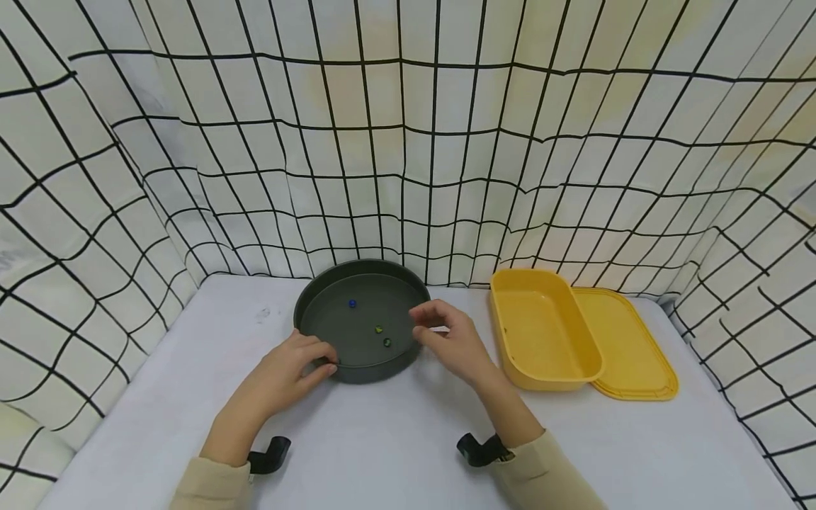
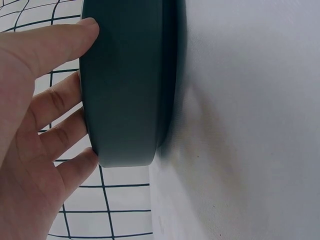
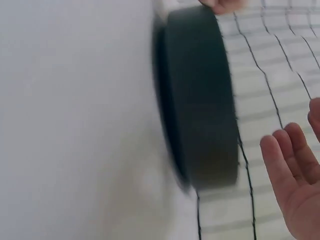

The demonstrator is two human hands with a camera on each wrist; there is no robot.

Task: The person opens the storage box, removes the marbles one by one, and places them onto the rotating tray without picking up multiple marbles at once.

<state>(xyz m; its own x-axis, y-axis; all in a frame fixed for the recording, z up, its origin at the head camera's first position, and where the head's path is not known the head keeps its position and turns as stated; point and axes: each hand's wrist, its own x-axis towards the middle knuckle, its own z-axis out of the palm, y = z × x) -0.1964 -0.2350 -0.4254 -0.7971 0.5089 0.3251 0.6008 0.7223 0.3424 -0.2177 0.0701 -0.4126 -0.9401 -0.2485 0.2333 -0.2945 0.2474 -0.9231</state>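
A round dark green pan [image 1: 366, 372] stands on the white table, with one blue marble [image 1: 353, 303] and two greenish marbles [image 1: 379, 329] lying apart inside. My left hand [image 1: 287, 372] is at its front left rim, fingers curled over the edge and thumb on the rim; in the left wrist view, this hand [image 2: 35, 115] touches the pan [image 2: 122, 95], its fingertips partly hidden. Over the right rim, my right hand [image 1: 455, 343] has thumb and fingers apart, holding nothing. The right wrist view has that hand [image 3: 300, 180] beside the blurred pan [image 3: 202, 100].
To the right stands a yellow tub [image 1: 542, 329], with a small dark speck on its inner left side. Its matching flat yellow lid [image 1: 631, 347] lies partly beneath it. White cloth [image 1: 414, 163] with a black grid surrounds the back and sides of the table.
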